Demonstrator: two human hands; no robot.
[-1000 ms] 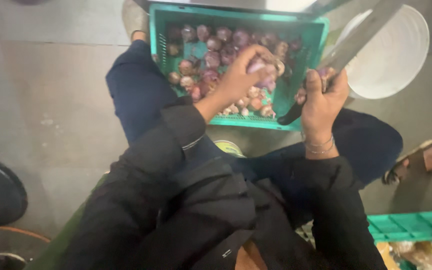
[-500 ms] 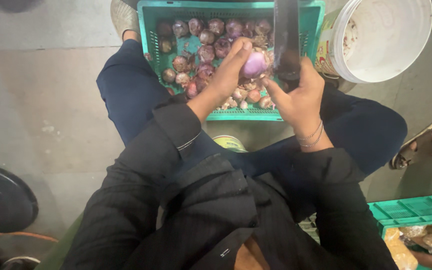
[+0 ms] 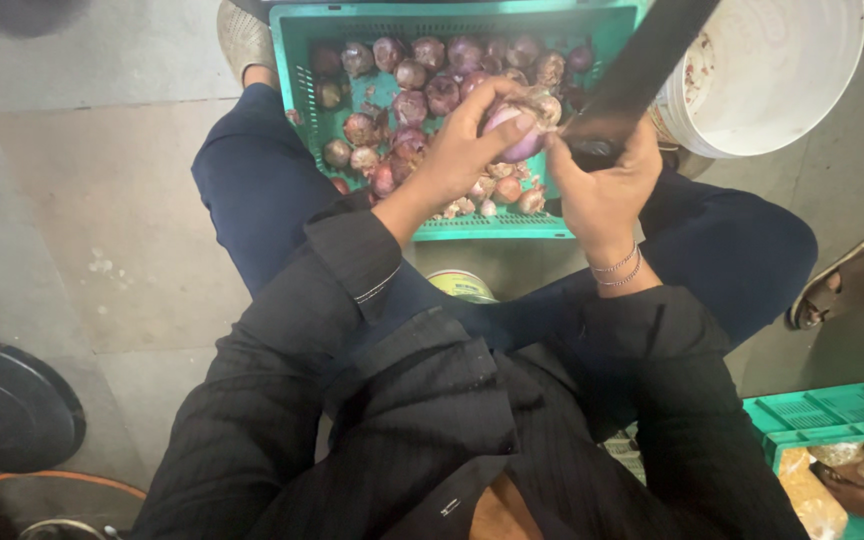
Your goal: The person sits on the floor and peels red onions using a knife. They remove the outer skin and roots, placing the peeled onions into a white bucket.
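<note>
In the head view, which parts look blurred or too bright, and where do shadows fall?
In the head view, the knife in the right hand is dark and smeared by blur; the white bucket looks the brightest area, slightly washed out; the onion held by the left hand is fairly sharp; the dark jacket loses detail; soft shadow lies on the floor near the legs.

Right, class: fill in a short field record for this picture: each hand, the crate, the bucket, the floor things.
left hand: holds a purple onion over the crate
right hand: grips a large dark knife, blade at the onion
crate: green plastic, holds many red onions, between the knees
bucket: white, right of the crate
floor: black round weight at left; second green crate at lower right
</note>
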